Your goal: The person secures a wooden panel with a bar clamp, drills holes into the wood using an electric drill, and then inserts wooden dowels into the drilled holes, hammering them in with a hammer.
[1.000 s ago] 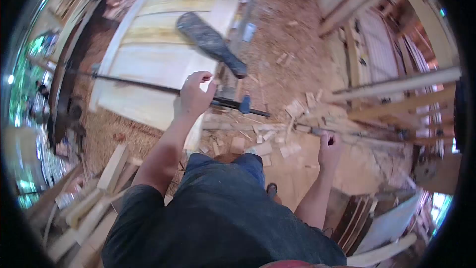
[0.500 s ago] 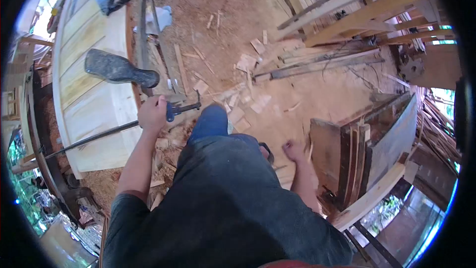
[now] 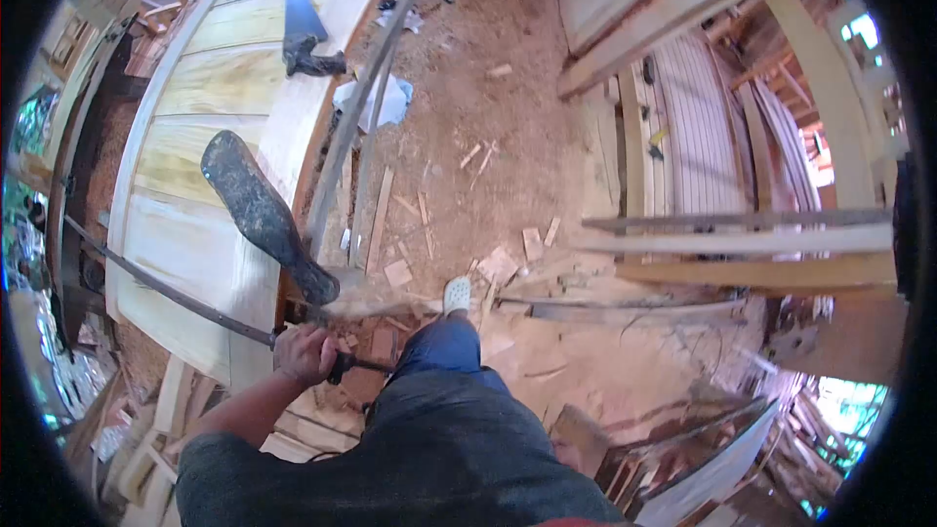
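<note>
My left hand (image 3: 306, 355) is closed around the screw end of a long bar clamp (image 3: 185, 299). The clamp's thin dark bar runs across the near end of a pale wooden panel (image 3: 210, 246). Above that hand, a dark, worn, club-shaped block (image 3: 256, 205) lies over the panel's right edge, its narrow end towards the hand. Farther up the panel is a handsaw (image 3: 301, 20), blade pointing away, with a dark handle. My right hand is out of view.
Offcuts (image 3: 499, 265) and sawdust litter the floor. Long bars (image 3: 376, 88) lean along the panel's right side. Timber frames (image 3: 742, 242) stand at right. An open wooden box (image 3: 673, 464) sits at lower right. My foot, in a pale clog (image 3: 457, 295), is ahead.
My view has swung to the right and forward, and a clogged foot now shows ahead. My left hand stays on the clamp. My right hand, closed before, has left view.
</note>
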`<action>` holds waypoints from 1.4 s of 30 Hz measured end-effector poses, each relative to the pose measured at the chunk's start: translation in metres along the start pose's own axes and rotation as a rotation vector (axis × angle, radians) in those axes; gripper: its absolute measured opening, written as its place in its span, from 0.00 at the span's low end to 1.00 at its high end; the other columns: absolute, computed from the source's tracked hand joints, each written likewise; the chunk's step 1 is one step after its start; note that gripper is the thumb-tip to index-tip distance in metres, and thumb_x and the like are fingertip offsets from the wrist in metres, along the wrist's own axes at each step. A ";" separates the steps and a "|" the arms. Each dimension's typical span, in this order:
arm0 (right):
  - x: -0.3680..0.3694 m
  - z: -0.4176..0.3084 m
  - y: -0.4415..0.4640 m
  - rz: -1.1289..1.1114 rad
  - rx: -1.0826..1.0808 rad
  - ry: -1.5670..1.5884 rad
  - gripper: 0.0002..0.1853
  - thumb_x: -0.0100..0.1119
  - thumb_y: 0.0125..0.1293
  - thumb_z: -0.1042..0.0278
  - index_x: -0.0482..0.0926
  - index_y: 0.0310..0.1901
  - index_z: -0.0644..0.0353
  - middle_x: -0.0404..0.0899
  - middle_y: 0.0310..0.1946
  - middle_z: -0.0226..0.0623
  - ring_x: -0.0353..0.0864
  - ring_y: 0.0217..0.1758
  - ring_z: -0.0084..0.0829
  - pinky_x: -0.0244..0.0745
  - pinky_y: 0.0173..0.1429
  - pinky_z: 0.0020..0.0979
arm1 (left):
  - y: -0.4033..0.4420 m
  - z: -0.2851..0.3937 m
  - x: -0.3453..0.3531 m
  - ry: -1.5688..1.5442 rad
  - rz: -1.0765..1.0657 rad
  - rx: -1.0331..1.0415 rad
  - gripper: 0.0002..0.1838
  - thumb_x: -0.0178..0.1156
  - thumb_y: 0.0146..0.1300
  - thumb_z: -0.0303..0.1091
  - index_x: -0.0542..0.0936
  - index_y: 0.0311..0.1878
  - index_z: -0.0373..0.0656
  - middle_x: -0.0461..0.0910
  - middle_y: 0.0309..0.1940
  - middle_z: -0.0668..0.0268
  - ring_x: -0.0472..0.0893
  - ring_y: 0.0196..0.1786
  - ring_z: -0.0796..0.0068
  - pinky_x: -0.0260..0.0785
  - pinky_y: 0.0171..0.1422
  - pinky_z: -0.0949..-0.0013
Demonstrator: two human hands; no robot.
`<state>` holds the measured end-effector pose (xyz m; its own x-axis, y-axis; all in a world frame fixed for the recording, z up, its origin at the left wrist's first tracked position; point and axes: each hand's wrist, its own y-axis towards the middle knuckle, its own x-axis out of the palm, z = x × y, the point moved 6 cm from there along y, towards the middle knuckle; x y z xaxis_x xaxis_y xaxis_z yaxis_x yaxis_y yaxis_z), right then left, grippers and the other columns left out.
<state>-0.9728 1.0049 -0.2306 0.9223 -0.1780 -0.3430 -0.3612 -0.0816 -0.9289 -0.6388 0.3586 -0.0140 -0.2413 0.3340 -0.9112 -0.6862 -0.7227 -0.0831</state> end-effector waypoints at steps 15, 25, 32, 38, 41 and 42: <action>-0.230 -0.512 0.066 0.182 -0.628 -0.482 0.14 0.64 0.67 0.58 0.86 0.40 0.62 0.89 0.32 0.40 0.89 0.34 0.29 0.83 0.40 0.35 | 0.014 -0.058 0.005 -0.499 0.830 -0.958 0.42 0.74 0.59 0.50 0.69 0.68 0.35 0.78 0.52 0.47 0.83 0.48 0.53 0.77 0.56 0.56; -0.286 -0.693 0.216 -0.188 -0.676 -0.198 0.10 0.61 0.71 0.64 0.83 0.38 0.62 0.82 0.26 0.35 0.80 0.23 0.26 0.75 0.27 0.30 | 0.142 -0.005 0.007 -0.424 0.660 -1.447 0.49 0.74 0.50 0.46 0.62 0.72 0.34 0.82 0.55 0.38 0.82 0.60 0.38 0.73 0.65 0.47; -0.407 -0.754 0.280 -0.131 -0.416 0.097 0.06 0.55 0.71 0.69 0.76 0.36 0.59 0.73 0.20 0.34 0.72 0.16 0.26 0.64 0.16 0.28 | 0.248 -0.007 -0.016 -0.402 0.771 -1.510 0.35 0.73 0.48 0.42 0.77 0.60 0.37 0.82 0.57 0.42 0.82 0.60 0.39 0.72 0.66 0.48; -0.450 -0.853 0.308 -0.065 -0.352 -0.014 0.06 0.54 0.71 0.69 0.74 0.35 0.59 0.73 0.20 0.35 0.71 0.16 0.27 0.63 0.16 0.29 | 0.264 -0.069 -0.027 -0.109 0.764 -1.429 0.25 0.74 0.45 0.38 0.85 0.47 0.36 0.86 0.43 0.45 0.86 0.47 0.45 0.77 0.55 0.50; -0.435 -0.927 0.325 -0.102 -0.415 -0.068 0.07 0.54 0.70 0.69 0.75 0.34 0.60 0.74 0.21 0.35 0.72 0.17 0.27 0.65 0.17 0.29 | 0.276 -0.076 -0.059 -0.364 0.828 -1.434 0.19 0.73 0.44 0.36 0.86 0.41 0.37 0.86 0.36 0.47 0.86 0.39 0.47 0.77 0.48 0.52; -0.427 -0.950 0.330 -0.126 -0.440 -0.101 0.07 0.54 0.70 0.68 0.75 0.34 0.60 0.74 0.22 0.35 0.72 0.17 0.27 0.66 0.18 0.29 | 0.280 -0.080 -0.073 -0.307 0.837 -1.456 0.18 0.72 0.44 0.36 0.86 0.40 0.38 0.86 0.34 0.48 0.86 0.39 0.48 0.77 0.48 0.53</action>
<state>-1.6165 0.1221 -0.2585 0.9635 -0.0459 -0.2637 -0.2498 -0.5082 -0.8243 -0.7589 0.0833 -0.0032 -0.4160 -0.4258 -0.8035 0.7918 -0.6042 -0.0898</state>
